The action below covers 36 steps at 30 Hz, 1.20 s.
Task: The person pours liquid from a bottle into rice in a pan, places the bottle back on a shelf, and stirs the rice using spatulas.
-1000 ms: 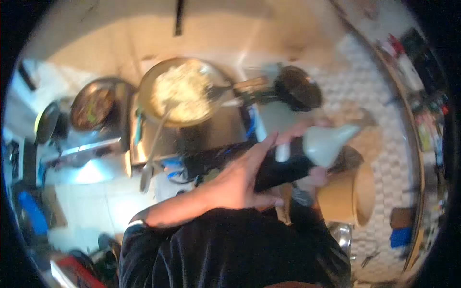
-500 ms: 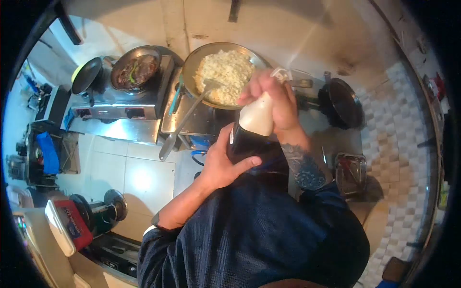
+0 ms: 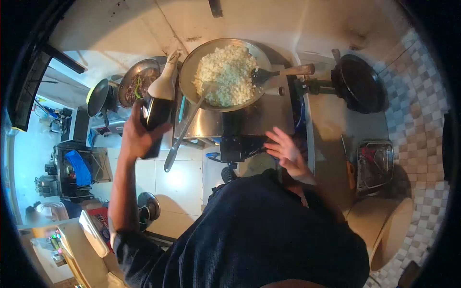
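My left hand (image 3: 137, 134) grips a bottle with a dark body and a cream, tapering top (image 3: 163, 89). The bottle stands roughly upright, and in the view its top overlaps the edge of a pan of dark meat with green chili (image 3: 128, 79). My right hand (image 3: 289, 152) is off the bottle, its fingers spread, in the air in front of the stove. Between and beyond my hands a wide pan (image 3: 187, 67) holds a heap of pale rice (image 3: 225, 72). A long metal spoon (image 3: 185, 132) and a wooden-handled turner (image 3: 297, 70) rest in it.
At far left a small black pan (image 3: 99, 97) sits on another burner. To the right are a dark pan (image 3: 362, 84), a wire-edged tray (image 3: 376, 165) and an orange-handled knife (image 3: 350, 173). A wall runs behind the stove.
My right hand has let go of the bottle's top and opened, dropping lower. My left hand has carried the bottle left, from in front of the rice pan toward the meat pan.
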Each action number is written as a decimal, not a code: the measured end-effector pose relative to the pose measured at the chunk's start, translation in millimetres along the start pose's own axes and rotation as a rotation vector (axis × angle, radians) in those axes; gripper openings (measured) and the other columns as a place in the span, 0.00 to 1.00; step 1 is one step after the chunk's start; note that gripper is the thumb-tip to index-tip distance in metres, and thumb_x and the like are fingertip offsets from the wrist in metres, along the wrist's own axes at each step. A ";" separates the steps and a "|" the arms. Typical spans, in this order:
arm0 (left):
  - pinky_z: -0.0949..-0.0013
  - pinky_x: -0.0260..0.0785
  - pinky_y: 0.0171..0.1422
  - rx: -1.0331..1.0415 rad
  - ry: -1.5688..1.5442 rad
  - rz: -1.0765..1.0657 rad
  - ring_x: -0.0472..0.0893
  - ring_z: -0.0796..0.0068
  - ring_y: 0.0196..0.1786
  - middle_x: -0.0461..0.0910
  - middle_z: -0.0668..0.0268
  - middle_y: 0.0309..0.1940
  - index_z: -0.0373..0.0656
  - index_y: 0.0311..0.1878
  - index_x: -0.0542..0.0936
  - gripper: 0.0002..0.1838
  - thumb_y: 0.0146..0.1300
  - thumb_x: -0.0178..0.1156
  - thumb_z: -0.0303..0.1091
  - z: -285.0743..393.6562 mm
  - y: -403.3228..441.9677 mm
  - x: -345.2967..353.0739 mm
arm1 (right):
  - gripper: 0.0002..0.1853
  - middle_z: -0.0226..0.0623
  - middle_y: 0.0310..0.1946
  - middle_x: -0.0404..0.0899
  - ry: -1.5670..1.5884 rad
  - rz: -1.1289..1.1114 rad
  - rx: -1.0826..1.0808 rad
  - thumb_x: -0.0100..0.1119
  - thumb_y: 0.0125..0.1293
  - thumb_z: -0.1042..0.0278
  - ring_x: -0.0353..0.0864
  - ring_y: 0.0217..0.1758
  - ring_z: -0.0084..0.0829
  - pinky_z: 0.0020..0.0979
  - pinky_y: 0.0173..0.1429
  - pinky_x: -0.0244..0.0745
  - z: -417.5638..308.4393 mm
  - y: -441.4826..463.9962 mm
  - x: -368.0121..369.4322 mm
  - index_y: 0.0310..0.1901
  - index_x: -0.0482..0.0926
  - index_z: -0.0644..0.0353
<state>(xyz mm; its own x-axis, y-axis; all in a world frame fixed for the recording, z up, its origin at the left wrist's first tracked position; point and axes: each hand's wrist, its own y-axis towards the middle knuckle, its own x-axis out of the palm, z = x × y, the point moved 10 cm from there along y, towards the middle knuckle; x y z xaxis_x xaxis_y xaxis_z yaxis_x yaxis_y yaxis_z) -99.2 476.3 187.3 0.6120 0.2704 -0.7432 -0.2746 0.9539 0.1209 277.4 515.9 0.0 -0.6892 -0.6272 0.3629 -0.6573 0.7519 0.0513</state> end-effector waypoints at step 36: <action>0.55 0.77 0.60 0.287 0.824 -0.578 0.85 0.51 0.55 0.86 0.53 0.50 0.43 0.59 0.80 0.44 0.32 0.83 0.41 15.3 207.3 68.0 | 0.43 0.48 0.69 0.70 -0.194 0.422 -0.102 0.62 0.74 0.47 0.73 0.69 0.39 0.44 0.75 0.65 0.5 -73.9 -54.4 0.79 0.55 0.66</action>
<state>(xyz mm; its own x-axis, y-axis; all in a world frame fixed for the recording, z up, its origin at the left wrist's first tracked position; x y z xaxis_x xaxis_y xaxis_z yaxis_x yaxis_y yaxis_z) -103.1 694.4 171.9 -0.1308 -0.3059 -0.9430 0.1511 0.9339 -0.3239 363.4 494.4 -24.0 -0.9400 -0.2822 0.1917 -0.2815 0.9591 0.0315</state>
